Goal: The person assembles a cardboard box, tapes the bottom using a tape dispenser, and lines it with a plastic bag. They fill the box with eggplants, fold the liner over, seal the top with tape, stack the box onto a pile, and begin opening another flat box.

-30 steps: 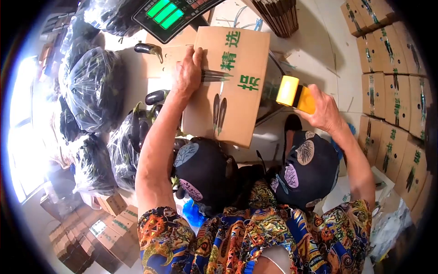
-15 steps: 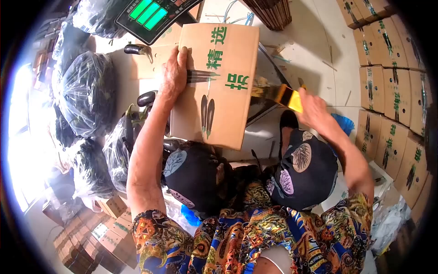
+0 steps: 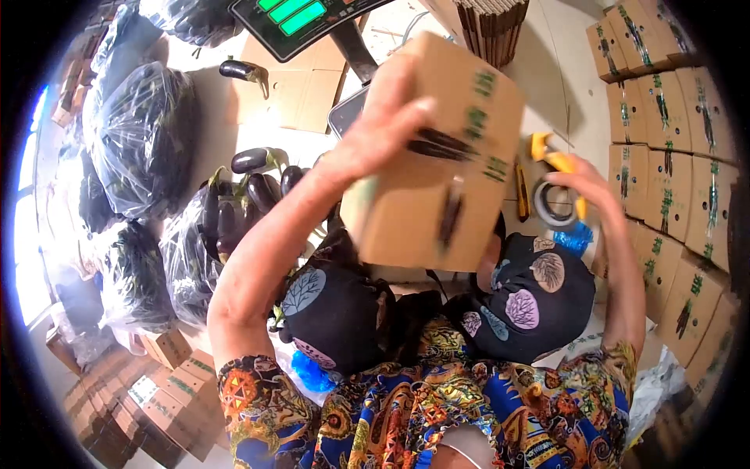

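My left hand [image 3: 387, 133] grips the far left side of a cardboard box [image 3: 414, 223] printed with green characters and dark eggplant pictures. The box is tilted and blurred by motion above my knees. To its right, my right hand [image 3: 584, 178] is closed on the handle of a yellow tape dispenser [image 3: 556, 161] with a roll of tape [image 3: 553, 205] in it. The dispenser is apart from the box. A yellow-and-black utility knife [image 3: 522, 194] lies between them.
Loose eggplants [image 3: 254, 159] and plastic bags of eggplants [image 3: 144, 148] lie on the left. A scale display [image 3: 301, 17] stands beyond the box, near flat cardboard [image 3: 289, 98]. Bundled cardboard [image 3: 492, 27] stands at the back. Stacked boxes [image 3: 648, 117] line the right, near blue plastic [image 3: 574, 237].
The box has shifted right and tilted, with my left hand moving along on it. My right hand has moved the tape dispenser away from the box's right side, uncovering the utility knife.
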`<state>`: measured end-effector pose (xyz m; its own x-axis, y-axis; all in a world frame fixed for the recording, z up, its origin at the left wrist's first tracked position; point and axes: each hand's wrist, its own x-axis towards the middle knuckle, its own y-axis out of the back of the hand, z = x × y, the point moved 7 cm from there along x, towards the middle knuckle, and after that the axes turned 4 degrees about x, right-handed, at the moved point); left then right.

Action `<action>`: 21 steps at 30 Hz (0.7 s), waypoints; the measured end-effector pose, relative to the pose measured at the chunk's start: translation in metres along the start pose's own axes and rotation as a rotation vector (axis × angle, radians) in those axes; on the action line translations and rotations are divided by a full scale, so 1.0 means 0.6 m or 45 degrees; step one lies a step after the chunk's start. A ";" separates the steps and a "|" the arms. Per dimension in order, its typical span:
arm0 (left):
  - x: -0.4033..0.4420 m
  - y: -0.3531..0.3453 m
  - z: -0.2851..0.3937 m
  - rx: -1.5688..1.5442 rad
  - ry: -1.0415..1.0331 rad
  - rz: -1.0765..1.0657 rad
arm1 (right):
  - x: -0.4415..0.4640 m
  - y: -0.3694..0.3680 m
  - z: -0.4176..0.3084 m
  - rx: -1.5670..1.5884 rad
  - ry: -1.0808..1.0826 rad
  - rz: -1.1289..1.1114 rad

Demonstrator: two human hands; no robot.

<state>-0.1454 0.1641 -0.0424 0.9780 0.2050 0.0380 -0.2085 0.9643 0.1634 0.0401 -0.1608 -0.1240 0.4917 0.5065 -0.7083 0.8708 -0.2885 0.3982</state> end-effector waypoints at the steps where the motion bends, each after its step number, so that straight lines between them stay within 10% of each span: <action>1: 0.001 -0.035 0.008 0.083 -0.025 -0.102 | -0.035 0.034 -0.007 0.239 0.022 0.044; 8: -0.032 -0.135 0.002 0.942 -0.442 -0.401 | -0.145 0.081 -0.138 1.205 0.367 -0.023; 16: -0.259 0.033 -0.265 -0.511 1.296 0.565 | -0.078 -0.033 -0.187 0.733 0.153 -0.163; 19: -0.368 -0.028 -0.448 -1.425 1.458 0.048 | -0.067 -0.087 -0.232 0.742 0.243 -0.223; 21: -0.326 -0.028 -0.280 -1.114 1.305 0.218 | -0.056 -0.121 -0.266 0.709 0.294 -0.288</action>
<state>-0.3326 0.1360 -0.2181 0.5832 -0.0065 -0.8123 -0.6312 0.6258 -0.4582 -0.0391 -0.0273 -0.0363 0.3377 0.7484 -0.5709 0.8518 -0.5011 -0.1529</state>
